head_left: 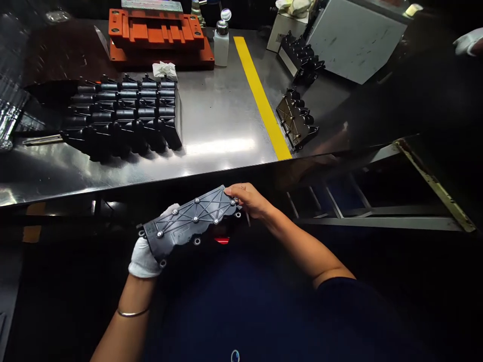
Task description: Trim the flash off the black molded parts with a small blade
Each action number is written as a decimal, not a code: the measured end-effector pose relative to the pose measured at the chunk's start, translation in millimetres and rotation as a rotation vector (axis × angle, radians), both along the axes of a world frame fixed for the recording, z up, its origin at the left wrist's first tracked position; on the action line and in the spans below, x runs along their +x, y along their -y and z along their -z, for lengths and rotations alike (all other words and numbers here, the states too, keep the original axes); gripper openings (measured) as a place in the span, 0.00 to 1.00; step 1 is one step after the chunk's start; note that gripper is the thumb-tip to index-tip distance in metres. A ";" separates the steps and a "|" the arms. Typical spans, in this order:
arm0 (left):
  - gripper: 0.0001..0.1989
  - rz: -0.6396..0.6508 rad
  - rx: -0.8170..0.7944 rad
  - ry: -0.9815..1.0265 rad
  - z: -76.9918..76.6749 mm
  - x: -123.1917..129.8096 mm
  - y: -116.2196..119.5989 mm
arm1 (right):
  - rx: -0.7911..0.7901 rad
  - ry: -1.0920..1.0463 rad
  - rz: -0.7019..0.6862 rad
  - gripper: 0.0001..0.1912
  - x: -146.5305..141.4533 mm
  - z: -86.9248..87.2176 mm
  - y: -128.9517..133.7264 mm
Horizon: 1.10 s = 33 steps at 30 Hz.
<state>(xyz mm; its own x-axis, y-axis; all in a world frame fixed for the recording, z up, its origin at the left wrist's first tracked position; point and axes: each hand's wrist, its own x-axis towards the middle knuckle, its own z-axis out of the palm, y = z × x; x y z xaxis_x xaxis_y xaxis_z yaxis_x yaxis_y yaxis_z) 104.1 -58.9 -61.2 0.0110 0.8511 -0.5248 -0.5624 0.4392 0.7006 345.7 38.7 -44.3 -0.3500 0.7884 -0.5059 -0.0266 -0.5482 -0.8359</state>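
Note:
Held in front of my body, off the bench edge, is a black molded plastic part (184,218) with crossed ribs and several round metal inserts on its face. My left hand (145,259), in a white glove, grips it from below and behind at the left end; most of those fingers are hidden by the part. My bare right hand (249,198) pinches the upper right corner, thumb on the ribbed face. A thin pointed thing (248,218) sticks out below my right fingers; its kind is unclear.
Rows of similar black parts (128,113) stand on the metal bench (211,115). Two more groups (298,118) lie right of a yellow tape strip (260,95). Behind are an orange fixture (158,40), a white pump bottle (221,45) and a grey box (358,37). Another person's gloved hand (468,42) shows far right.

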 end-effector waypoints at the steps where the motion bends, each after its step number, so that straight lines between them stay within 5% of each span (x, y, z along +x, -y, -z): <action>1: 0.14 0.013 -0.022 0.031 5.0 4.6 4.5 | 0.058 0.000 0.059 0.22 -2.8 1.9 2.0; 4: 0.18 -0.003 0.016 0.108 7.3 26.4 10.0 | 0.218 0.051 0.136 0.22 -11.8 8.9 6.9; 9: 0.08 -0.322 -0.089 0.182 -11.2 60.7 -13.6 | 0.431 0.283 0.029 0.23 -23.5 16.9 18.0; 12: 0.07 -0.489 -0.095 0.158 -18.1 64.5 -25.3 | 0.616 0.534 0.090 0.18 -23.7 14.1 26.9; 18: 0.05 -0.607 0.000 0.090 -22.1 63.2 -23.0 | 0.970 0.756 0.005 0.18 -32.6 11.1 46.3; 33: 0.06 -0.628 0.050 0.009 -20.8 67.5 -19.3 | 1.021 0.813 0.115 0.17 -39.2 11.8 47.8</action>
